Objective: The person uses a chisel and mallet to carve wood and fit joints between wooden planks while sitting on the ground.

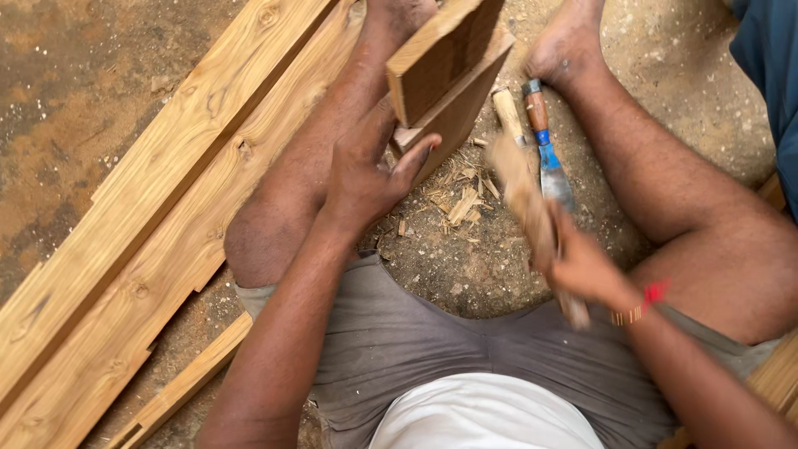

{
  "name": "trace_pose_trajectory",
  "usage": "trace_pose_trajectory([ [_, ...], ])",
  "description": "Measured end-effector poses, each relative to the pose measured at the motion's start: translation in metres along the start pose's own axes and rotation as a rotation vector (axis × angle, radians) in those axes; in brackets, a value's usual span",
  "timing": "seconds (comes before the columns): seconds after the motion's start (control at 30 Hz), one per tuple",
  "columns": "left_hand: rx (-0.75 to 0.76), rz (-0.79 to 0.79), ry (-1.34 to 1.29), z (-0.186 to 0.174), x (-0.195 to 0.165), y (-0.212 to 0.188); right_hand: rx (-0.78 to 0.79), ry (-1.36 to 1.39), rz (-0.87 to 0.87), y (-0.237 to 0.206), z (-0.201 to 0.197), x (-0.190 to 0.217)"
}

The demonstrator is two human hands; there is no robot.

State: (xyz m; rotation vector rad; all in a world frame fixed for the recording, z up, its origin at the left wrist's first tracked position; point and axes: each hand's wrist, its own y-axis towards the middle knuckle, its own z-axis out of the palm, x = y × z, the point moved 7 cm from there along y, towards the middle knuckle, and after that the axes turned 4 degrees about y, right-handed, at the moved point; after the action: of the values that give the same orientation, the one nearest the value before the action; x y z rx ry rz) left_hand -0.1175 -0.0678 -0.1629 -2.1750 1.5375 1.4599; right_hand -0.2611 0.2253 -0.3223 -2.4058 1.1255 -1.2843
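We look down at a person seated on a sandy floor [91,100], bare legs spread and knees bent. Our left hand [366,170] rests on the near end of a wooden block [445,71], fingers loosely spread, the thumb pressed along the block's near edge and the palm over its left side; it steadies the block rather than closing around it. The block stands tilted between the two feet, its far end by the left foot at the top of the view. Our right hand [582,266] is closed around the handle of a wooden mallet [524,195], which shows blurred; its head points far and left, toward the block, and hangs just above the floor. Just right of the mallet a chisel [544,145] lies on the floor, with a brown handle, a blue collar and a bare steel blade pointing near. A second pale wooden handle [505,112] lies beside it, close against the block. Wood chips [461,204] are scattered on the floor between the block and the mallet. At left, long planks [166,199] lie side by side, running from near left to far right, touching the left leg. A red band [644,303] circles the right wrist.
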Motion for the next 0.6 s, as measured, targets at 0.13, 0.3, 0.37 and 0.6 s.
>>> trace_pose_trajectory([
  [0.13,0.040,-0.090,0.094,-0.045,0.018,-0.036,0.246,-0.219,0.116,-0.047,0.034,0.007],
  [0.3,-0.168,-0.293,0.272,-0.167,0.090,-0.120,0.036,-0.267,-0.033,-0.028,-0.013,0.047],
  [0.37,-0.104,-0.592,0.453,-0.205,0.126,-0.173,-0.099,0.182,-0.247,-0.009,-0.052,0.070],
  [0.6,0.754,-1.219,0.627,-0.157,0.186,-0.363,-0.156,1.045,-0.563,0.068,-0.126,0.161],
])
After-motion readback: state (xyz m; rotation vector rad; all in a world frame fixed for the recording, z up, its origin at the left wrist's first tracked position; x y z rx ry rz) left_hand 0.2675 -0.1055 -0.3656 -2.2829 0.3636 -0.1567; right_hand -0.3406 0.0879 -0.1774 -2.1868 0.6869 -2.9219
